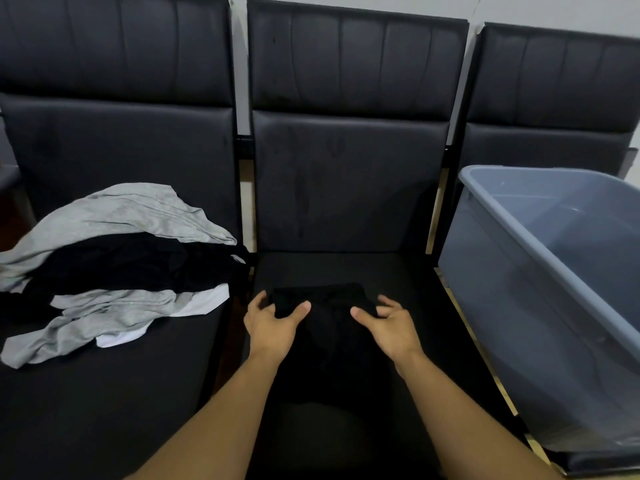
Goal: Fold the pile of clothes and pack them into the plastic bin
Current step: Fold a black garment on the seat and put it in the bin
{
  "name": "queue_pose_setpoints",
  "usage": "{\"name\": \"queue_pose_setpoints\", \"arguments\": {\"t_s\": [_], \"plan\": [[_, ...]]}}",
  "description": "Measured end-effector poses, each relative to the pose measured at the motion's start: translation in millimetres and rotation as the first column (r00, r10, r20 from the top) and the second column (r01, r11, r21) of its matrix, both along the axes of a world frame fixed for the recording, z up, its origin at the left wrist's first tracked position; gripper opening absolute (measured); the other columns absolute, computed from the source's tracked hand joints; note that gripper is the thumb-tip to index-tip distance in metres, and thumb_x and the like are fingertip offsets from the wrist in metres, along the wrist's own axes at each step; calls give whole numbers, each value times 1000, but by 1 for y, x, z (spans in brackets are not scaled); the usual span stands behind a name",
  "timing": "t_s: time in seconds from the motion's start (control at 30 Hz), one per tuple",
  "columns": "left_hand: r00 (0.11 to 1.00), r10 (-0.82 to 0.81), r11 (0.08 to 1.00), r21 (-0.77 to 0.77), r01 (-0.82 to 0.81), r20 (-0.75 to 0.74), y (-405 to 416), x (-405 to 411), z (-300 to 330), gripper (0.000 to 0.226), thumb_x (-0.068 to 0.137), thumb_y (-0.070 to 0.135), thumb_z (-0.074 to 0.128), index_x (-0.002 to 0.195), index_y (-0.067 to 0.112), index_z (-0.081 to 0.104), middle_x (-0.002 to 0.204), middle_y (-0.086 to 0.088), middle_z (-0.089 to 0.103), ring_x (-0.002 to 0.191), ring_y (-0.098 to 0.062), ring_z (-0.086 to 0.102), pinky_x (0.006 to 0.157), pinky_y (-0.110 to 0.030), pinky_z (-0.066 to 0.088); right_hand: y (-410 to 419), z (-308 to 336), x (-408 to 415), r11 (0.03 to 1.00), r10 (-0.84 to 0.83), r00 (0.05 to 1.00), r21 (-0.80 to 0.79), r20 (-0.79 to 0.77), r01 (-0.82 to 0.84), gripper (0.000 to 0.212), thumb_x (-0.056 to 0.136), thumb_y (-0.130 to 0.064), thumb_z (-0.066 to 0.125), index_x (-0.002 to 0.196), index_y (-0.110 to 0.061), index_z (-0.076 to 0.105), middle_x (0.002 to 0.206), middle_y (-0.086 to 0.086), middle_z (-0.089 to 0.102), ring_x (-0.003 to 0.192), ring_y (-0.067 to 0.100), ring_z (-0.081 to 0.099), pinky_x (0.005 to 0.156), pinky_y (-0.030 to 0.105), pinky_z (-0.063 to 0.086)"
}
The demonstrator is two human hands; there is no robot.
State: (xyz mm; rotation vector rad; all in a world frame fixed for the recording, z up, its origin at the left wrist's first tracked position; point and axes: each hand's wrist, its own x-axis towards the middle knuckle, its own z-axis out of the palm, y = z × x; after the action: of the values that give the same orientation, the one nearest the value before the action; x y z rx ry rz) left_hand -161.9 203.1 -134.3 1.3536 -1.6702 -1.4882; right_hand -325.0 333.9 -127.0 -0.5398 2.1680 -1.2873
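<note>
Folding: black garment [325, 306] left of plastic bin [540, 271]; left hand [273, 322] and right hand [388, 323] pinch its top corners, apart; judged best kept level, edges aligned.

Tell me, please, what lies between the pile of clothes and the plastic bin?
In the head view, the middle chair seat lies between the pile of clothes and the plastic bin. On it is a black garment, with the left hand and right hand on it.
</note>
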Motion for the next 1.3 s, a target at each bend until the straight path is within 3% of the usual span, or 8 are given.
{"name": "queue_pose_setpoints", "arguments": {"t_s": [0.13, 0.23, 0.37, 0.8, 1.0, 1.1, 1.17, 1.3], "plan": [[964, 17, 1000, 4, -17, -264, 2, -1, 14, 41, 84, 43, 78, 122, 32, 66, 135, 7, 61, 126, -12, 56, 111, -42, 45, 7, 24, 6, 957, -16, 999, -288, 38, 26, 16, 83, -37, 82, 88, -22, 82, 146, -20, 52, 139, 5, 43, 117, 37, 37], [960, -24, 997, -73, 4, -281, 1, -2, 25, 43, 94, 37, 66, 135, 22, 60, 127, 9, 66, 121, -7, 59, 111, -40, 45, 12, 36, 8, 909, -11, 1000, -416, 9, 14, 18, 90, -37, 74, 93, -20, 78, 109, -1, 76, 114, 17, 68, 105, 45, 52], [974, -103, 988, -131, 77, -204, 0, -2, 27, 73, 90, 41, 59, 156, 27, 30, 153, 8, 44, 142, -11, 40, 120, -41, 32, 9, 38, 11, 892, 35, 992, -444, -119, -84, 52, 94, -44, 69, 141, -27, 55, 131, -14, 65, 124, 2, 59, 105, 31, 49], [912, -287, 957, 128, 260, 293, -8, 9, -17, 53, 101, 19, 55, 148, 15, 31, 138, -13, 52, 124, -29, 53, 105, -37, 44, 10, -19, 0, 979, 129, 978, 137, 162, -152, 71, 92, -24, 74, 149, -20, 31, 131, 2, 58, 110, 16, 60, 98, 32, 50], [726, -95, 872, -295, 391, 681, 3, 5, 1, 43, 93, 28, 61, 130, 17, 43, 133, -11, 41, 123, -31, 44, 100, -38, 42, 8, -9, -6, 939, 191, 919, 337, -344, -69, 61, 88, -37, 76, 139, -29, 43, 141, 2, 43, 132, 23, 41, 109, 38, 42], [697, -425, 841, -31, 539, 577, 13, -5, 20, 18, 93, 30, 63, 107, 21, 57, 103, -4, 62, 92, -20, 63, 81, -32, 51, 0, -6, 4, 879, 468, 758, 327, -455, -347, 32, 96, -29, 65, 127, -37, 59, 143, -9, 47, 136, 15, 37, 116, 35, 33], [487, -764, 637, 376, 673, 423, 29, -9, 30, 14, 100, 24, 56, 112, 17, 60, 96, -4, 65, 77, -16, 64, 74, -28, 53, -3, -16, 13, 739, 668, 627, 459, -401, -494, 32, 101, -26, 57, 130, -39, 62, 154, -11, 40, 144, 15, 29, 121, 33, 24], [237, -859, 474, 528, 705, 455, 32, -6, 21, 33, 100, 18, 55, 131, 11, 60, 123, -9, 67, 100, -18, 63, 84, -27, 53, -6, -19, 25, 616, 755, 608, 581, -245, -531, 41, 105, -31, 47, 145, -41, 48, 161, -7, 27, 146, 19, 23, 120, 36, 26]]}}
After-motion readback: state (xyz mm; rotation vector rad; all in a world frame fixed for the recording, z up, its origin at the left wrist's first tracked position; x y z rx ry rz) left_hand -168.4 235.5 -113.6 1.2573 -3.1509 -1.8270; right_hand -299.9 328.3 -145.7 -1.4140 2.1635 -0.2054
